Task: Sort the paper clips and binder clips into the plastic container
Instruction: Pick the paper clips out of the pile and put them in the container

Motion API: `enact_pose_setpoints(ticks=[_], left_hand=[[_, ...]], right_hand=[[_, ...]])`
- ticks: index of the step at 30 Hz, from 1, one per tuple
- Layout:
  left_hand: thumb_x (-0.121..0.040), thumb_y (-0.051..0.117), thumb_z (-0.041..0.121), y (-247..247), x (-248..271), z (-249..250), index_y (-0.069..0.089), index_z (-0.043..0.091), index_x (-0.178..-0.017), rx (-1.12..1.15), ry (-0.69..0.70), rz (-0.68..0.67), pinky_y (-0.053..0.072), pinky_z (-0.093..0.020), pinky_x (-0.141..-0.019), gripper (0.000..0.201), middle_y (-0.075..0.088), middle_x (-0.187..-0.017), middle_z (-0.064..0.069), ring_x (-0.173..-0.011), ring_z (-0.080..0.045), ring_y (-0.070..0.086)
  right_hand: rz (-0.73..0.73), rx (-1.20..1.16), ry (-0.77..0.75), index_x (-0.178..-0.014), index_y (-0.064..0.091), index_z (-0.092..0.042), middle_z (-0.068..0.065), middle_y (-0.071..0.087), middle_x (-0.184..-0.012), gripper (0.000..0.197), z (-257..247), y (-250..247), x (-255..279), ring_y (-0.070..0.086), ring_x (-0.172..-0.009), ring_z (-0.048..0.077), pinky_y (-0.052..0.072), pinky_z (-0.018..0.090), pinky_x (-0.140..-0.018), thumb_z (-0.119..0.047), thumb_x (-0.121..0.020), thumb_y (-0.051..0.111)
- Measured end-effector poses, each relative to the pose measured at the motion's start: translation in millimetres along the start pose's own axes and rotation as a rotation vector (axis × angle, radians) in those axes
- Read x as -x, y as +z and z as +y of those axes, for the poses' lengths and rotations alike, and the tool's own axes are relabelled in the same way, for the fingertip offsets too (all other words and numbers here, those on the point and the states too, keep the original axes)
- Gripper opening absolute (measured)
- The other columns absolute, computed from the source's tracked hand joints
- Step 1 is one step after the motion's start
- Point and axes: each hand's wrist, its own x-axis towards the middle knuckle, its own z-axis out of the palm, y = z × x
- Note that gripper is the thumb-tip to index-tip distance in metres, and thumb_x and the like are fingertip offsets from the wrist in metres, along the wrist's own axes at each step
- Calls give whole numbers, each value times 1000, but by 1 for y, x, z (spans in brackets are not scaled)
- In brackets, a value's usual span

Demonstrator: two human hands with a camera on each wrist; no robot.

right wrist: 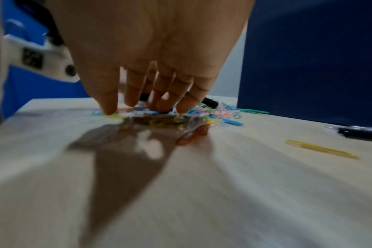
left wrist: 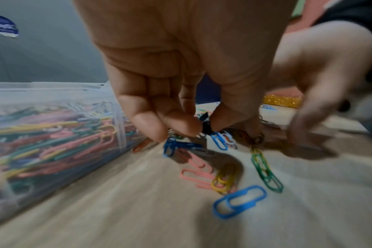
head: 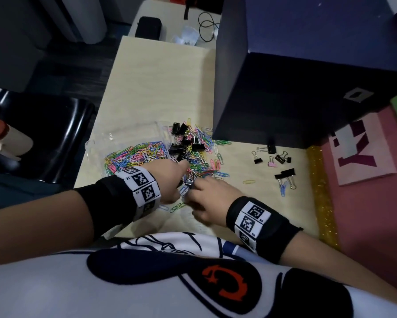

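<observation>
Left hand [left wrist: 181, 83] pinches a black binder clip [left wrist: 205, 125] just right of the container [left wrist: 117, 107]; right hand [right wrist: 151, 55], fingers extended, presses paper clips [right wrist: 166, 123] beside it.

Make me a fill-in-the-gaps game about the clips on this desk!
1. The plastic container holds colourful ____ clips.
2. The left hand pinches a small black ____ clip.
3. Among the binder clips set apart on the table, one is ____, not black.

Missing words: paper; binder; pink

A dark blue box [head: 307, 88] walls off the table [head: 160, 88] behind the clip pile [head: 197, 152].
</observation>
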Motion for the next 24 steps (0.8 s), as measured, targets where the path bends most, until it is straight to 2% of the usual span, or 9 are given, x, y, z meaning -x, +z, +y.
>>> enact_pose_setpoints(ticks=[2, 5, 8, 10, 13, 15, 18, 20, 24], left_hand=[[-76, 61, 28, -2, 0, -2, 41, 14, -105, 9, 11, 0, 43, -32, -58, 38, 60, -88, -9, -73, -28, 52], [-78, 58, 30, -3, 0, -5, 49, 18, -104, 6, 45, 4, 47, -31, -64, 30, 62, -93, -8, -83, -29, 58], [-80, 56, 31, -3, -1, -8, 54, 21, -104, 3, 64, 8, 50, -32, -69, 25, 63, -96, -7, -89, -29, 59], [-80, 56, 31, -4, -1, -8, 54, 21, -106, 9, 68, 8, 52, -33, -71, 27, 62, -96, -7, -90, -29, 59], [-80, 58, 29, -7, 1, -8, 53, 23, -109, 38, 51, 21, 45, -30, -66, 31, 56, -91, -5, -91, -29, 59], [-82, 56, 26, -9, 2, -7, 52, 20, -104, 30, 44, 38, 43, -31, -65, 23, 55, -88, -6, -90, -30, 59], [-85, 52, 21, -10, 4, -8, 46, 18, -90, 2, 51, 62, 44, -33, -68, 8, 60, -95, -9, -90, -29, 58], [-85, 51, 21, -10, 5, -9, 43, 19, -86, 0, 52, 53, 44, -33, -68, 9, 61, -96, -9, -88, -28, 58], [-83, 52, 26, -13, 6, -8, 49, 16, -85, 15, 57, 68, 50, -35, -71, 11, 62, -92, -8, -86, -28, 59]], right_hand=[[-9, 35, -1, -122, 56, -26, 7, 50, -116, 34, 3, 3, -1, 46, -110, 31, 41, 40, -86, -30, -88, 55], [30, -30, 135, -121, 55, -25, 5, 48, -120, 33, 18, 0, 2, 42, -117, 29, 37, 39, -94, -22, -89, 51], [86, -79, 239, -116, 58, -24, 3, 48, -119, 28, 27, -7, 2, 40, -117, 27, 34, 37, -98, -22, -89, 50], [113, -72, 237, -118, 53, -22, 3, 47, -120, 30, 24, -12, -4, 40, -117, 26, 34, 37, -98, -24, -88, 53], [94, -76, 200, -128, 46, -23, 7, 45, -123, 36, 12, -14, -15, 41, -118, 30, 35, 39, -98, -28, -92, 49], [61, -44, 188, -131, 44, -25, 9, 44, -121, 38, 5, -13, -19, 44, -116, 32, 37, 40, -95, -27, -93, 48], [37, -41, 202, -128, 45, -23, 12, 45, -119, 37, 1, -11, -20, 46, -115, 32, 38, 39, -93, -17, -92, 46], [51, -46, 214, -125, 45, -21, 11, 47, -118, 34, 1, -12, -19, 48, -114, 32, 39, 38, -92, -16, -91, 46], [128, -137, 265, -118, 45, -19, 8, 52, -118, 30, 5, -15, -12, 49, -112, 30, 40, 38, -91, -22, -88, 48]])
